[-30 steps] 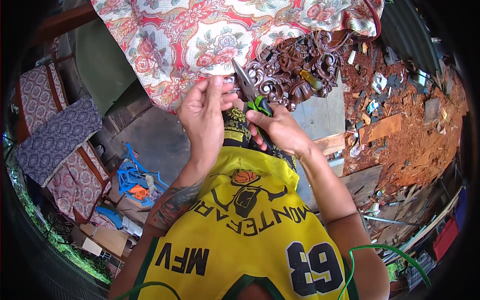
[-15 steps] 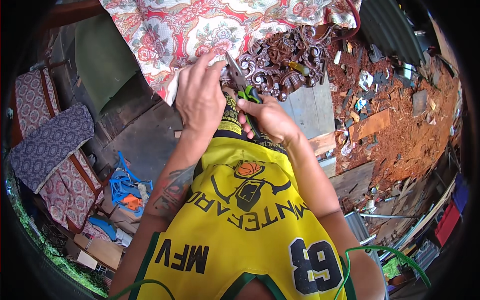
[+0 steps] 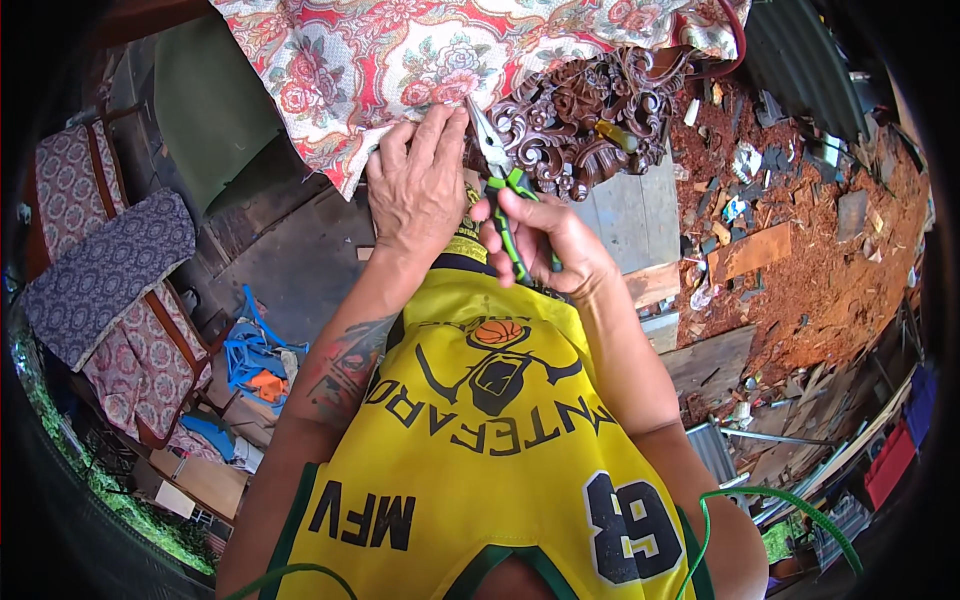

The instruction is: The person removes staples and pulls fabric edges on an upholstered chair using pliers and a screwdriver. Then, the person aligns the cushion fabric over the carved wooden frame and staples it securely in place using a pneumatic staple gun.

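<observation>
A: Pliers (image 3: 503, 175)?
B: In the right hand (image 3: 545, 245), fingers (image 3: 520, 215) clamped round the green-and-black handles. Long axis runs away from the wearer, slim grey nose pointing up-left, tip just beyond the fingers at the carved dark wood (image 3: 590, 115).
A: Left hand (image 3: 420, 190)?
B: Beside the nose, fingers together, pressing the floral fabric (image 3: 400, 60) edge.

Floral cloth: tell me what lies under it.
Under the floral cloth a dark carved wooden piece sticks out at the right; how far it continues beneath is hidden.
</observation>
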Tool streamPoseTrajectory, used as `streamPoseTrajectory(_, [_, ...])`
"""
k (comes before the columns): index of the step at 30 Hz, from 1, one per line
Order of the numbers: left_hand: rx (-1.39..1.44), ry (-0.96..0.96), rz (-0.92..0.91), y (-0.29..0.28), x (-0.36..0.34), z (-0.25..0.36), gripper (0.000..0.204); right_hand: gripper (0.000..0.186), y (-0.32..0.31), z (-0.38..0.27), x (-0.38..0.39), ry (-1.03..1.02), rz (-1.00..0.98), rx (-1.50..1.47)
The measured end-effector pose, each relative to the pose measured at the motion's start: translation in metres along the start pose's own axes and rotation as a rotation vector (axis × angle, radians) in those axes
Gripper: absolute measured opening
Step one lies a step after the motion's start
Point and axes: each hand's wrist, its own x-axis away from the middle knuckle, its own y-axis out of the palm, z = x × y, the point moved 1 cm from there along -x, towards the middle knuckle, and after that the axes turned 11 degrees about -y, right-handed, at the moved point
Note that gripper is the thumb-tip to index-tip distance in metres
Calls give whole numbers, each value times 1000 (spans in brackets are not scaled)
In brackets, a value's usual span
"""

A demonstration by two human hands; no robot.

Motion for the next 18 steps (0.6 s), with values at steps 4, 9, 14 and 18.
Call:
streamPoseTrajectory(4, [-32, 29, -7, -1, 0, -2, 47, 34, 10, -4, -4, 57, 174, 122])
streamPoseTrajectory(9, [53, 24, -22, -6, -3, -1, 50, 52, -17, 1, -5, 210, -105, -238])
streamPoseTrajectory(14, [43, 19, -57, -12, -5, 2, 52, 53, -18, 7, -9, 194, -61, -224])
streamPoseTrajectory(18, [20, 27, -54, -9, -6, 1, 52, 49, -10, 14, -7, -25, 294, 72])
